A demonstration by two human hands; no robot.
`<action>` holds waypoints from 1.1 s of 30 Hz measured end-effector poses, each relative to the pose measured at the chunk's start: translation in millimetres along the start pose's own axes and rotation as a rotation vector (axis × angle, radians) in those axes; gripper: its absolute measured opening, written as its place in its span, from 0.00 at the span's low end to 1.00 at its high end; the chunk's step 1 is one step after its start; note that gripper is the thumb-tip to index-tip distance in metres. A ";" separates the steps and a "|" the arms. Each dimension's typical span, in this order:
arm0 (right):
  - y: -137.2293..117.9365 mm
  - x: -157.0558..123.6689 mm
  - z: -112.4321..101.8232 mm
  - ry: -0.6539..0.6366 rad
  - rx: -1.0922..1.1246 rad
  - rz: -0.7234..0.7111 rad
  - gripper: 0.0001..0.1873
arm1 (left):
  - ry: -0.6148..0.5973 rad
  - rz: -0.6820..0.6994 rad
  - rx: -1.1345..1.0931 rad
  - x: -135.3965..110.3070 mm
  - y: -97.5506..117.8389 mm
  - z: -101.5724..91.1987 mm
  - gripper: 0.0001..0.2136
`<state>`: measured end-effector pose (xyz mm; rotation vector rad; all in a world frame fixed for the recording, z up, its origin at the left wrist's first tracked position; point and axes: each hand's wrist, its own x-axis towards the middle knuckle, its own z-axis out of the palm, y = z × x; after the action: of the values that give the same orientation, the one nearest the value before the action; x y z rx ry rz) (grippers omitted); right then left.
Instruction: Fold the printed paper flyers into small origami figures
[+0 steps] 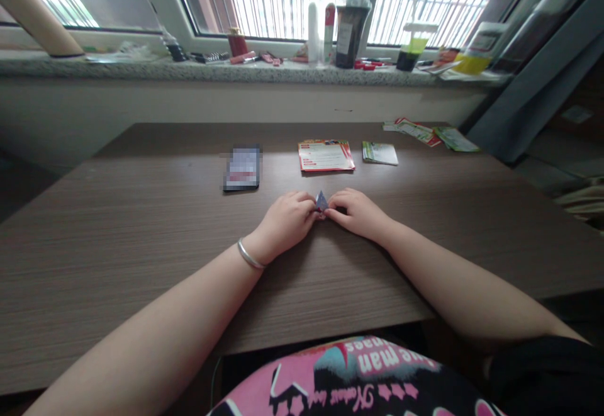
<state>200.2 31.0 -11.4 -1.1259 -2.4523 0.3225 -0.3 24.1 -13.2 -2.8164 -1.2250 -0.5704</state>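
Both my hands rest on the brown wooden table (117, 227), meeting at its middle. Between their fingertips stands a small folded paper piece (321, 202), bluish with a pointed top and a bit of red at its base. My left hand (285, 221), with a silver bracelet at the wrist, pinches the piece from the left with curled fingers. From the right, my right hand (358, 213) pinches it the same way. Most of the paper is hidden by the fingers.
A dark phone (242, 168) lies beyond my left hand. A red-and-white leaflet (325, 155) and a green card (380, 153) lie further back, more leaflets (425, 131) at the far right. The windowsill (264, 71) holds cups, bottles and small clutter.
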 end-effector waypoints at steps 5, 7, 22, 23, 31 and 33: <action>-2.1 -0.9 4.0 0.082 0.042 0.172 0.06 | 0.016 -0.016 -0.090 1.0 -3.8 3.7 0.09; -3.3 -1.0 5.0 0.101 0.078 0.229 0.06 | 0.030 -0.027 -0.101 1.4 -3.9 3.4 0.08; -2.7 6.3 11.0 0.119 0.130 0.299 0.07 | -0.028 -0.197 -0.178 5.4 -2.8 4.4 0.08; -2.6 6.2 11.0 0.119 0.133 0.303 0.07 | -0.027 -0.200 -0.183 5.3 -3.3 4.7 0.08; -2.7 5.3 9.6 0.108 0.183 0.354 0.08 | 0.039 -0.261 -0.225 1.8 -2.6 4.8 0.09; -2.5 5.3 9.1 0.106 0.187 0.357 0.07 | 0.037 -0.262 -0.265 1.0 -1.8 3.8 0.08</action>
<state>191.2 33.1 -17.0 -1.4531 -2.0746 0.5701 0.3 26.7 -16.6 -2.8496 -1.6385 -0.8513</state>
